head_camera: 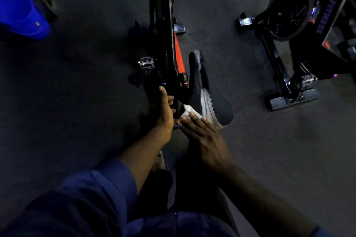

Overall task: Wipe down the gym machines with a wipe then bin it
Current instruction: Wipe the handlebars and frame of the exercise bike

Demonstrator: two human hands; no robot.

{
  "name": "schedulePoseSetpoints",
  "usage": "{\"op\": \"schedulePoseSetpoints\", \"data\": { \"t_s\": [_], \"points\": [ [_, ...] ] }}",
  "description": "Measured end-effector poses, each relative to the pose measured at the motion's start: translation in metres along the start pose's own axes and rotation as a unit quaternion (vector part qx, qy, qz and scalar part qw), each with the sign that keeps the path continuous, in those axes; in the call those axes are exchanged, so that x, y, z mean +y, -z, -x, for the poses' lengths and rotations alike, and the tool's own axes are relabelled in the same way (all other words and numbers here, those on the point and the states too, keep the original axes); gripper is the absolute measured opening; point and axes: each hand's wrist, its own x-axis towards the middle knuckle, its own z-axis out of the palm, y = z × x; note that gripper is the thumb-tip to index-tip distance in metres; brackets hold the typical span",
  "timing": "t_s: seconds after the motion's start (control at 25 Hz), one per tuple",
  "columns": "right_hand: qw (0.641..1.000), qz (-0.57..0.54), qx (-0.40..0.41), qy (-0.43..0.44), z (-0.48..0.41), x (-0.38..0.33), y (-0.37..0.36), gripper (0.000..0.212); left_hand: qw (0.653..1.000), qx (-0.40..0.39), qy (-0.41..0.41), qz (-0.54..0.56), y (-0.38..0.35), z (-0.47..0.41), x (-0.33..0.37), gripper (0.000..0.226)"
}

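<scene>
Now right hand [208, 140] presses wipe [189, 111] against saddle [213, 106].

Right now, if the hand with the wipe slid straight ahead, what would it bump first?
The right hand points its fingers up the bike seat, with the wipe already pressed on its rear edge. It would probably just ride further along the seat.

Open floor [77, 92] left of the bike frame [167, 44]; 1 second bike [285, 25] blocks the right.
</scene>
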Motion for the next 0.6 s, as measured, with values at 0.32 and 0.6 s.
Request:
{"op": "schedulePoseSetpoints", "data": {
  "t_s": [0.32, 0.6],
  "points": [
    [0.993, 0.019, 0.041, -0.111, -0.105, 0.068, 0.026, 0.066, 0.998, -0.044, -0.033, -0.030, -0.057, -0.010, 0.014, 0.088],
    [0.993, -0.039, 0.073, -0.085, -0.143, 0.093, 0.049, 0.058, 0.976, 0.091, -0.093, -0.175, -0.073, 0.001, 0.016, 0.065]
  ]
}}
